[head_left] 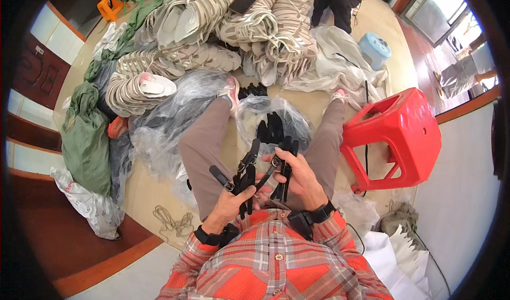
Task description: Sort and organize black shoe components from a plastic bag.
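Note:
My left hand [232,205] is closed around a bunch of black buckled straps [246,173], which fan upward out of the fingers. My right hand [300,179] grips a second bunch of black straps [286,173], thumb and fingers pinching near a small metal buckle [275,162]. One strap runs across the gap between the two hands. Beyond them, between my legs, more black straps [272,128] lie on a clear plastic bag [297,120]. A further dark bundle [253,90] sits on the floor past the bag.
Stacked beige shoe parts [207,21] rise ahead, a phone [244,1] on top. A red stool [390,140] stands at my right, a blue stool [375,50] farther off. Green sacks [87,135] line the left. Another person [342,2] sits at the far side.

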Available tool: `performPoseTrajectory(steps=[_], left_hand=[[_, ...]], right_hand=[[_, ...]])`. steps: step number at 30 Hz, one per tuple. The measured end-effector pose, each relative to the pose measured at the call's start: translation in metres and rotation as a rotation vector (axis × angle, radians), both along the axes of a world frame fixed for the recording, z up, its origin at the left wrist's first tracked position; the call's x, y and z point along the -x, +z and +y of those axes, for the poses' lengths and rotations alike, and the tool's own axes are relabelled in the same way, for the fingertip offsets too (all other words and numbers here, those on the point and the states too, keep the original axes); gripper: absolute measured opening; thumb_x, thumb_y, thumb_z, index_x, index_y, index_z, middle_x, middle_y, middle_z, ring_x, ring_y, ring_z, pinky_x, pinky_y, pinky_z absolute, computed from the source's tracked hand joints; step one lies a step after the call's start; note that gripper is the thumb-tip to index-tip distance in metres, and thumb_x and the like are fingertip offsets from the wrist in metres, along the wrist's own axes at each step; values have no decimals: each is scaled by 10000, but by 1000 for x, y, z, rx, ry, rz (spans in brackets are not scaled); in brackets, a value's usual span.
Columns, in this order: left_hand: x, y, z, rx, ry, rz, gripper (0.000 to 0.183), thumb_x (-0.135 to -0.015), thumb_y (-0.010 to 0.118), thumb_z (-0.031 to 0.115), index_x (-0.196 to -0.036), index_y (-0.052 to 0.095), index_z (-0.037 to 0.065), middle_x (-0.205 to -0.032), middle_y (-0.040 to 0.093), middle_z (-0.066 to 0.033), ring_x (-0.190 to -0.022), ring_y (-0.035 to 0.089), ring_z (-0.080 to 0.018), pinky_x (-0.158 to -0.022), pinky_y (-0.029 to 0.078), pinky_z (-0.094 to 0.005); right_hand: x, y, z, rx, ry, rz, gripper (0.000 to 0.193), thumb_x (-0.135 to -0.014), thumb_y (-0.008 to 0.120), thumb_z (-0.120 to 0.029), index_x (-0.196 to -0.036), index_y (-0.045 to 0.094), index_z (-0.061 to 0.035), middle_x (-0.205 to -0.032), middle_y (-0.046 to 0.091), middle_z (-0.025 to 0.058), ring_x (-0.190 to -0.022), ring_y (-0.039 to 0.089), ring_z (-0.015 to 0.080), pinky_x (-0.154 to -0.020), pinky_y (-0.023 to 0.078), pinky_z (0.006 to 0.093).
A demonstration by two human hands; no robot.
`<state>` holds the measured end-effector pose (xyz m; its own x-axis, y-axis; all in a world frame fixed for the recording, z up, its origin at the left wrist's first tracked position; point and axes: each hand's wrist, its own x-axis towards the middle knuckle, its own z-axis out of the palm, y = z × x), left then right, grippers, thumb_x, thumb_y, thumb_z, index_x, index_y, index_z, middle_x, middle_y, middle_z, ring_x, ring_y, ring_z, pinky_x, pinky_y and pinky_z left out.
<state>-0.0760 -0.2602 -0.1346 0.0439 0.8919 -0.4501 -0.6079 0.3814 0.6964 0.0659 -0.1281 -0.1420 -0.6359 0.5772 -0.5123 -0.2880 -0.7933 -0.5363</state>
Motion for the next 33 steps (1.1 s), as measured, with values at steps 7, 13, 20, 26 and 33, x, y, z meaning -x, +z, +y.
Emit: performPoseTrajectory(steps=[7,13,20,26,33], left_hand=[[3,-8,-6,-37,-99,56,351,-898,516,184,-1190,463,-4,-908,637,-151,-685,594,-148,-510,484,-237],[-7,4,-3,44,-98,-16,384,-900,512,189,-1227,438,2,-988,616,-162,-670,603,-156,-483,475,-220],[5,-6,0,50,18,-50,363,-892,515,152,-1215,449,0,-983,611,-159,-482,472,-79,-386,350,-184],[5,-15,-3,98,179,-105,410,-849,585,119,-1220,438,25,-894,606,-117,-515,458,-70,-400,344,-180],[-6,-10,7,57,245,96,369,-822,613,83,-1149,451,26,-895,602,-108,-596,549,-110,-432,406,-201]], right_hand=[[10,1,-5,-61,63,43,203,-831,612,-178,-935,556,-13,-800,600,68,-480,476,92,-361,327,204],[14,-7,-10,-69,-225,-60,196,-796,623,-116,-926,508,-25,-774,567,61,-619,564,157,-517,493,293],[-14,-15,8,-84,-413,18,118,-833,569,-88,-884,486,-21,-770,551,87,-626,554,197,-545,492,352],[-20,-21,18,-87,-517,2,185,-857,587,-182,-885,469,-43,-707,468,41,-526,446,134,-442,369,275],[3,-21,-21,-95,65,-62,202,-769,664,-130,-895,525,-56,-624,498,3,-510,483,109,-420,345,237]])
